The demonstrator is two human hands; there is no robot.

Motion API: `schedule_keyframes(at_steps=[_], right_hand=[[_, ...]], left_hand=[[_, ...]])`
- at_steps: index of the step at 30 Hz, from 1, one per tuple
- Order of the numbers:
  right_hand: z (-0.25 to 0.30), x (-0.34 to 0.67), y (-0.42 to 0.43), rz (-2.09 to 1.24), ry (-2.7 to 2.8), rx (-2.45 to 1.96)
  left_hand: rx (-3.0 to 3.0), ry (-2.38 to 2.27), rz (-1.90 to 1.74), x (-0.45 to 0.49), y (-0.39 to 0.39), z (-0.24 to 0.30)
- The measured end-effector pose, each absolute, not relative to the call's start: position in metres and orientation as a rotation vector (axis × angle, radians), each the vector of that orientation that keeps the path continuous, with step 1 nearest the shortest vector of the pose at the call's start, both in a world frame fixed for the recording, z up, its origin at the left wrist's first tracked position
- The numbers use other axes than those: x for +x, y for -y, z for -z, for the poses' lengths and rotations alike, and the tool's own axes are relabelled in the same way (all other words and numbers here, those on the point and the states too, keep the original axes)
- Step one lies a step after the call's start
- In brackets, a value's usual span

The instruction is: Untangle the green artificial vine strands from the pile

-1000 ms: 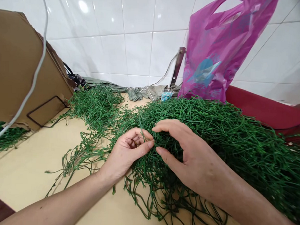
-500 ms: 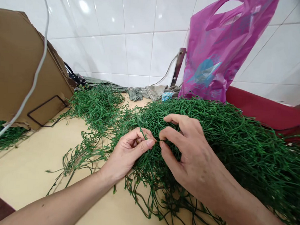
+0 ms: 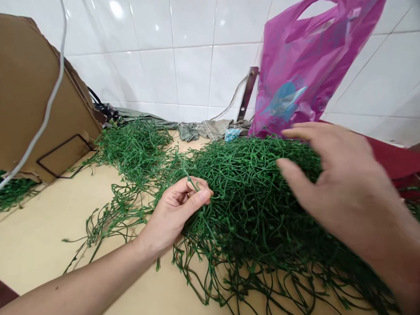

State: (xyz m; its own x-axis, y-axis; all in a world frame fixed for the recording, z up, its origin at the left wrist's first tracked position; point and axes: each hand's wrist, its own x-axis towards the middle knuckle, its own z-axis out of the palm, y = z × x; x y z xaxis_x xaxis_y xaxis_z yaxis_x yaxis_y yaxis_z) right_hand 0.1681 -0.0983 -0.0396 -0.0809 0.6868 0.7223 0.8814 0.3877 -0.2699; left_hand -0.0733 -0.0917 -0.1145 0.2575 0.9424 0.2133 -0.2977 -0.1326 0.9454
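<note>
A large heap of thin green plastic vine strands (image 3: 250, 196) fills the middle of the table, with loose loops trailing toward me. My left hand (image 3: 174, 211) rests at the heap's left side, thumb and fingers pinched on a single green strand (image 3: 191, 179). My right hand (image 3: 337, 177) is blurred, hovering over the right part of the heap with its fingers spread and holding nothing. A smaller tangle of the same strands (image 3: 134, 149) lies behind and to the left.
A cream tabletop (image 3: 28, 242) runs below a white tiled wall (image 3: 130, 75). A brown cardboard sheet (image 3: 32, 89) stands at left, crossed by a white cable (image 3: 48, 104). A pink plastic bag (image 3: 304, 64), crumpled grey cloth (image 3: 197, 131) and a red surface (image 3: 401, 156) lie behind the heap.
My right hand has left the strands and moved up and right, fingers opening. My left hand stays at the heap's left side, still pinching a strand.
</note>
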Motion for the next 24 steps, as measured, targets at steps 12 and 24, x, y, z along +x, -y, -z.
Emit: schedule_keyframes(at_steps=[12,24], right_hand=[[0.071,0.100,0.119,-0.367,2.284,-1.175],[0.061,0.115,0.110,-0.641,2.186,-1.144]], left_hand=[[1.276,-0.611,-1.254,-0.075,0.093,0.111],[0.784,-0.533,-1.096,-0.073,0.096,0.100]])
